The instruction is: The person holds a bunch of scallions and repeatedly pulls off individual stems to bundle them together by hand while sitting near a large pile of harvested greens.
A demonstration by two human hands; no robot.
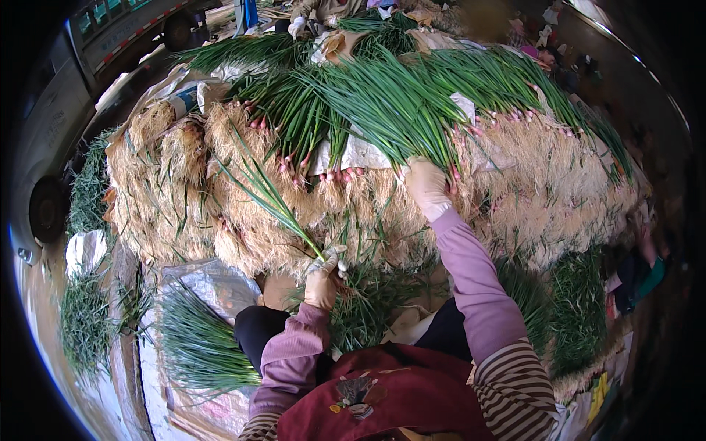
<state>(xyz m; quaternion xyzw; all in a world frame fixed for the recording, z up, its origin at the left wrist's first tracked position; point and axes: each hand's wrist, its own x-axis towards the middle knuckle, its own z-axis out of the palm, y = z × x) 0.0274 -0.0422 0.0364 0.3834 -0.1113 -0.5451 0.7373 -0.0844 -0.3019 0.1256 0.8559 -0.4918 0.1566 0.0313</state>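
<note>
My gloved left hand [322,280] holds a green onion plant [278,206] near its white base, its leaves slanting up and left. My gloved right hand [424,184] reaches over the heap and touches the base end of a large bunch of green onions [394,107]; whether it grips any stalk cannot be told. More green onions with pinkish bulbs [298,118] lie left of that bunch, on white sheeting [361,154]. Long pale roots [253,220] hang in a thick mass along the near side of the heap.
By my left knee lies a pile of green onions [201,342], with a plastic sheet [220,284] behind it. Cut leaves [375,308] cover the ground between my legs. A truck [55,116] stands at the left. A person's gloved hand [297,27] shows beyond the heap; other people are at the right.
</note>
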